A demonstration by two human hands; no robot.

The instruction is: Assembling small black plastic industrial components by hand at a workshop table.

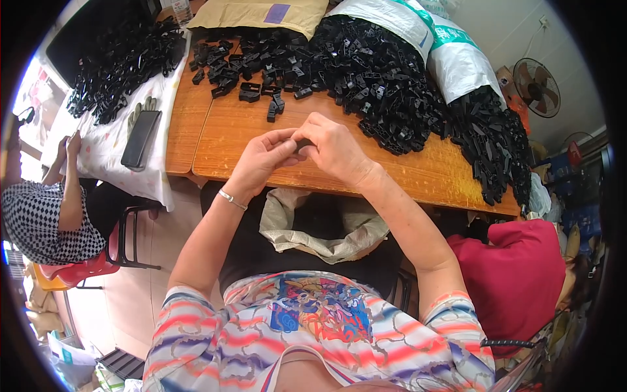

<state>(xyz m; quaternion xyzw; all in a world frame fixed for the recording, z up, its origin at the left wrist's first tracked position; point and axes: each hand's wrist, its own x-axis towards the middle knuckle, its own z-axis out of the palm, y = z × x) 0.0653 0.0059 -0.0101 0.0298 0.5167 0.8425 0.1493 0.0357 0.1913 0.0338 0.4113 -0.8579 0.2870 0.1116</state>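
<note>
Both my hands meet above the near edge of the wooden table [261, 124], fingers closed together. A small black plastic part [302, 144] shows between them, mostly covered by the fingers. My left hand [266, 155] pinches it between thumb and fingers, and my right hand [334, 149] grips it from the other side. Just beyond the hands lie a few loose black plastic parts [275, 106]. Behind those spreads a big heap of black plastic parts [375, 81]. Below my hands, an open woven sack [287, 240] with a rolled rim sits at my lap.
Long black pieces [490, 140] spill from a white sack [460, 62] at right. A brown paper bag [248, 16] lies at the back. On the left, a cloth-covered table [163, 144] holds a phone [140, 138] and more black parts. People sit on both sides of me.
</note>
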